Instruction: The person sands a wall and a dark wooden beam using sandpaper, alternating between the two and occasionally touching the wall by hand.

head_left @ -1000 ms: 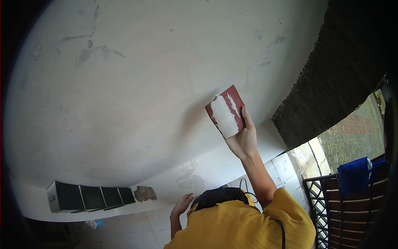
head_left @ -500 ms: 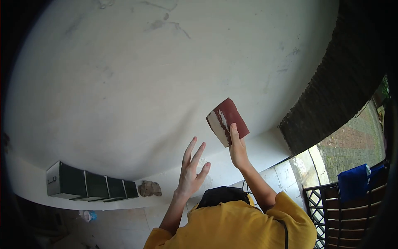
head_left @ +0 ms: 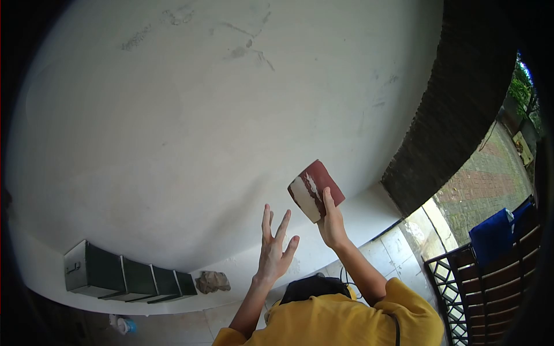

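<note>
My right hand (head_left: 332,222) grips a folded sheet that looks like sandpaper (head_left: 317,190), dark red with a pale worn or whitish part along its left side. The thumb lies across the sheet's face, and the other fingers are hidden behind it. My left hand (head_left: 276,248) is raised to the left of the sheet with its fingers spread, holding nothing. Both hands are in front of a whitish wall (head_left: 173,132) with grey smudges and scuffs. A shadow falls on the wall beside my left hand.
Dark green metal boxes (head_left: 104,271) stand in a row on a ledge at the lower left, beside a crumpled brown cloth or bag (head_left: 212,282). Rough dark stone (head_left: 444,109) edges the wall. A blue cloth (head_left: 491,236) hangs over a slatted bench or gate (head_left: 496,277) at the right.
The view has shifted, so wall marks and boxes sit differently. Both hands and the sheet appear lower in the frame, and the fingers of my left hand are spread wider.
</note>
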`<state>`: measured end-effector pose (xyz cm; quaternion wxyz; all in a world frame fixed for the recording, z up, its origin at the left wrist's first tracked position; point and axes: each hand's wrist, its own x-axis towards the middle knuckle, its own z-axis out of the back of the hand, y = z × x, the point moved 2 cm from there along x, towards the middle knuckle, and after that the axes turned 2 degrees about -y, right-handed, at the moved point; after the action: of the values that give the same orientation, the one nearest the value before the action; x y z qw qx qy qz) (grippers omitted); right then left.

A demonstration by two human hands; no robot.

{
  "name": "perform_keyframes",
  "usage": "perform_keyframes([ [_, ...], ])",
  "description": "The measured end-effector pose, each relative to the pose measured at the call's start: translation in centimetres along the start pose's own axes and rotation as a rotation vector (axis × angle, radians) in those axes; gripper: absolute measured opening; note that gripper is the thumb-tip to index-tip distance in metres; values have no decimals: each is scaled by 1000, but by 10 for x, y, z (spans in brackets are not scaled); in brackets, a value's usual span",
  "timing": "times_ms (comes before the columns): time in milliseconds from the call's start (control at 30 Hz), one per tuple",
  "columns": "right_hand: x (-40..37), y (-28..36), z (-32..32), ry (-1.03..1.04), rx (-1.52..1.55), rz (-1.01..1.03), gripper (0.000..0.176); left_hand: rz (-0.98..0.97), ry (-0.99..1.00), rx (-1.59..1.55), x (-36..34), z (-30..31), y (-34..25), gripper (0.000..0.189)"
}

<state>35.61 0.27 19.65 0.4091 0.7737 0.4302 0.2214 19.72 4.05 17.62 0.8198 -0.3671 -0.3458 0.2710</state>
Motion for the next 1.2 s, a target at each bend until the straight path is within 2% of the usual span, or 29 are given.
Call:
perform_keyframes([
  [100, -4, -2, -4, 57, 12, -74, 62, -164, -22, 214, 8, 3, -10, 58],
  [200, -8, -6, -13, 27, 54, 3, 59, -136, 6, 200, 13, 0, -14, 58],
  [500, -7, 8, 9, -33, 102, -43, 61, -142, 51, 238, 14, -26, -24, 56],
  [667, 12, 42, 30, 47, 293, -166, 54, -219, 117, 223, 25, -56, -41, 53],
  [733, 16, 59, 37, 33, 336, -242, 51, -238, 47, 181, 30, -67, -42, 51],
  [833, 42, 70, 70, 245, 601, -315, 52, -246, -112, 81, 48, -87, -46, 50],
  [967, 71, 100, 101, 199, 629, -291, 49, -195, -273, -108, 86, -122, -47, 51],
  [1067, 87, 124, 127, 61, 477, -120, 46, -174, -274, -149, 110, -153, -52, 52],
  [1200, 105, 135, 166, -316, 193, 509, 43, -167, -176, -49, 137, -192, -65, 53],
])
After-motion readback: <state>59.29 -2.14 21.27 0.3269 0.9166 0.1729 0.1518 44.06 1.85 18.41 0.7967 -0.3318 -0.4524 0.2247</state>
